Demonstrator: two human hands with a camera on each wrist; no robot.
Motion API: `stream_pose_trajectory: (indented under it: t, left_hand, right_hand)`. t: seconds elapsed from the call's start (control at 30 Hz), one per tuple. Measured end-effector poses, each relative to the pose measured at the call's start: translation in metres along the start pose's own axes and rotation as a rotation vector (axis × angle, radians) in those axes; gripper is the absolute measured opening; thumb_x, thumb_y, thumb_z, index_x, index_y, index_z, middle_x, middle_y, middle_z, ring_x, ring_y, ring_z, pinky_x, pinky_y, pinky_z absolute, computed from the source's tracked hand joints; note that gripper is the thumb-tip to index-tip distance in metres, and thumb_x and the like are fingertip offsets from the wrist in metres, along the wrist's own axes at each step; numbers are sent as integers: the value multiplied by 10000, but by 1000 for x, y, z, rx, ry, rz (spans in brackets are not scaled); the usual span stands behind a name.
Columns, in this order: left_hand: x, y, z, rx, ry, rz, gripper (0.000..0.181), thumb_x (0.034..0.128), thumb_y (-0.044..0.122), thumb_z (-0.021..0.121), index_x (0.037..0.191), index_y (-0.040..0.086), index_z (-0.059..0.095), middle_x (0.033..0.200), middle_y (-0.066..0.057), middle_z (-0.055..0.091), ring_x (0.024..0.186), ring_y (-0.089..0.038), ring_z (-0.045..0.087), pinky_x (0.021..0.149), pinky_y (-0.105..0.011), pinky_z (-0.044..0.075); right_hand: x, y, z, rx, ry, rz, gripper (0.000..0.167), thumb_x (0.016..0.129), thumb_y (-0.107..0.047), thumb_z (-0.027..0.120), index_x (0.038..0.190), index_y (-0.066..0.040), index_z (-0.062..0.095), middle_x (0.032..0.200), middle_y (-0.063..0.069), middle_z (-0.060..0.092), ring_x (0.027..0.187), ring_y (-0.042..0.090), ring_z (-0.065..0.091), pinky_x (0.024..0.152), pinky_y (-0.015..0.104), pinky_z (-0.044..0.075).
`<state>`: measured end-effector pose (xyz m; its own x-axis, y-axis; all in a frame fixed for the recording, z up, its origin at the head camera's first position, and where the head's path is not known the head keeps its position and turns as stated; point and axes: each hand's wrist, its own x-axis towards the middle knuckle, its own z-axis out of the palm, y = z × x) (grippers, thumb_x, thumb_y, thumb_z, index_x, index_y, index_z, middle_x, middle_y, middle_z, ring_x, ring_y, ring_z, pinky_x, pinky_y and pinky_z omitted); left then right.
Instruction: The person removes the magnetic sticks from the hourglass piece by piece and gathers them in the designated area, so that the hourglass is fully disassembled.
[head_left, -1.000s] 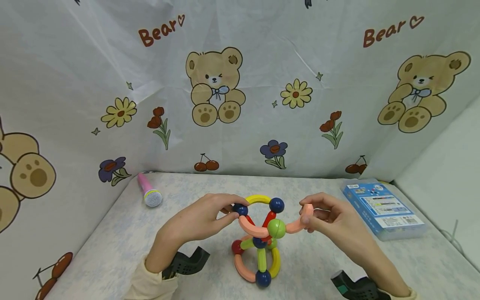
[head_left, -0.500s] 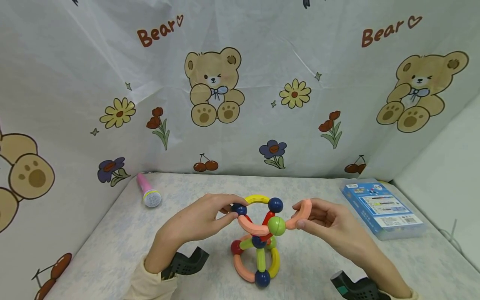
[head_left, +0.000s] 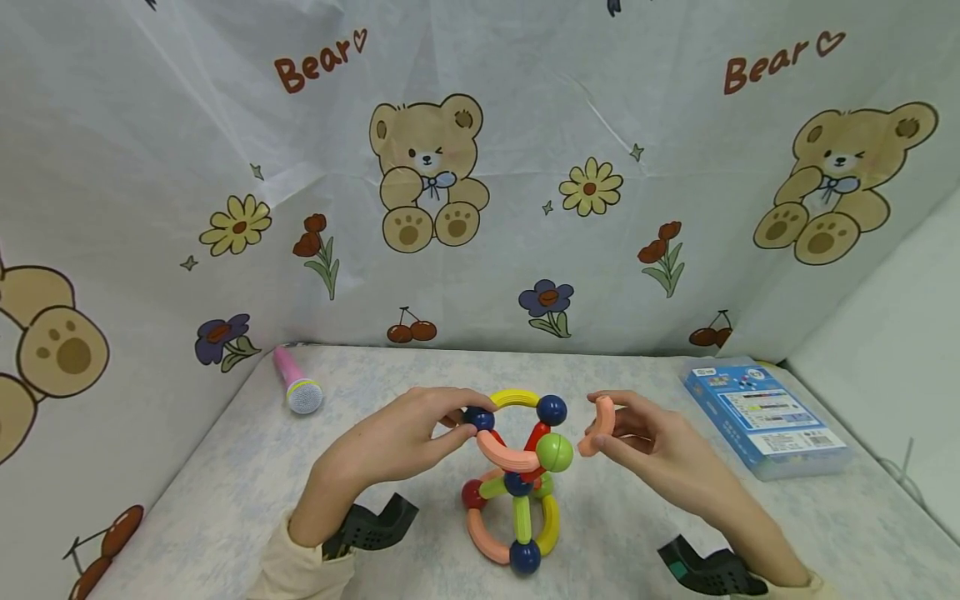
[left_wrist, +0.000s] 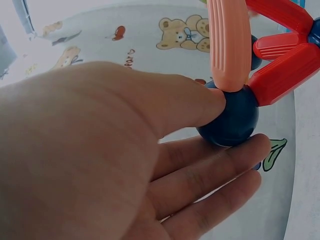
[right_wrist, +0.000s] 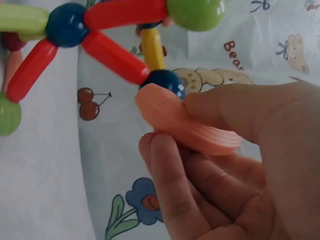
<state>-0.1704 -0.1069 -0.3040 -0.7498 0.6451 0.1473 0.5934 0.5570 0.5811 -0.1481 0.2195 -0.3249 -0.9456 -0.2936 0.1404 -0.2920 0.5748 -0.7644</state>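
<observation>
A structure of coloured rods and balls stands on the table, with a green rod (head_left: 522,518) low in its middle. My left hand (head_left: 405,433) pinches the dark blue ball (head_left: 480,419) at its upper left; in the left wrist view thumb and fingers lie round that ball (left_wrist: 231,117). From there a curved pink rod (head_left: 507,454) runs to a light green ball (head_left: 554,452). Just right of the green ball, my right hand (head_left: 660,442) pinches a loose curved pink piece (head_left: 600,425), seen also as a pink piece (right_wrist: 185,120) between thumb and fingers in the right wrist view.
A pink toy microphone (head_left: 298,383) lies at the back left of the table (head_left: 225,500). At the back right is a blue box (head_left: 765,417) in a clear case. Behind the table hangs a cloth (head_left: 510,250) printed with bears and flowers.
The curved pink piece in my right hand touched the green ball before; now a gap parts them, and the piece stands more upright. My left hand keeps its hold on the blue ball.
</observation>
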Motion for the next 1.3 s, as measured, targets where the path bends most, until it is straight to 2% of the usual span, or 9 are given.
stream_pose_trajectory:
  t: [0.17,0.27,0.4,0.57,0.63,0.83,1.07,1.2,1.3]
  left_hand:
    - [0,1,0,-1,-6,-2,315,1036,152,632,1350,161,661,1228,58,716,1027,-89,684,880,-309,563]
    - [0,2,0,1,-8,0,311,1036,149,631,1345,159,662,1228,55,716,1027,-89,683,885,-312,563]
    - [0,2,0,4,-9,1,308,1037,144,628,1343,155,662,1225,54,717,1026,-87,682,885,-312,563]
    - [1,3,0,4,-9,-3,309,1037,145,629,1344,152,661,1222,54,717,1024,-89,681,884,-310,563]
    - [0,3,0,5,-8,-4,309,1037,146,629,1344,152,661,1221,54,717,1025,-92,679,883,-310,563]
    - [0,2,-1,13,-3,-11,311,1037,151,631,1346,162,662,1221,60,715,1025,-98,674,875,-311,561]
    - [-1,2,-1,17,2,-10,313,1035,154,634,1346,161,664,1227,56,714,1028,-102,674,877,-312,561]
    - [0,2,0,19,3,-4,310,1038,156,629,1346,160,663,1226,56,713,1028,-96,675,879,-310,561]
    - [0,3,0,20,4,4,307,1039,153,627,1344,160,663,1229,56,714,1039,-96,682,887,-314,564]
  right_hand:
    - [10,27,4,-93,-34,75,404,1004,-257,694,1354,-95,573,1030,17,742,941,157,721,802,327,615]
    - [13,42,6,-156,-79,85,372,1013,-306,677,1309,-83,635,1021,3,735,928,147,705,783,324,606]
    - [16,61,7,-215,-135,94,359,1018,-291,665,1298,-67,670,1038,15,719,880,138,669,712,284,555]
    - [18,79,12,-251,-148,155,357,996,-243,688,1292,-44,660,1000,5,691,818,134,637,654,294,514]
    - [19,82,14,-254,-147,191,364,984,-242,705,1291,-54,653,1019,13,695,817,129,640,649,302,516]
    - [22,86,16,-271,-171,215,365,971,-219,709,1274,-22,660,993,18,684,773,150,607,630,313,506]
    - [24,88,20,-280,-176,279,454,936,-238,761,1298,3,633,953,17,633,747,153,573,598,296,482]
    - [23,86,20,-299,-160,230,421,973,-283,726,1280,-6,650,954,37,618,737,160,550,592,286,462]
    - [22,81,19,-331,-105,145,399,983,-299,714,1264,-20,666,979,43,618,771,152,545,605,275,457]
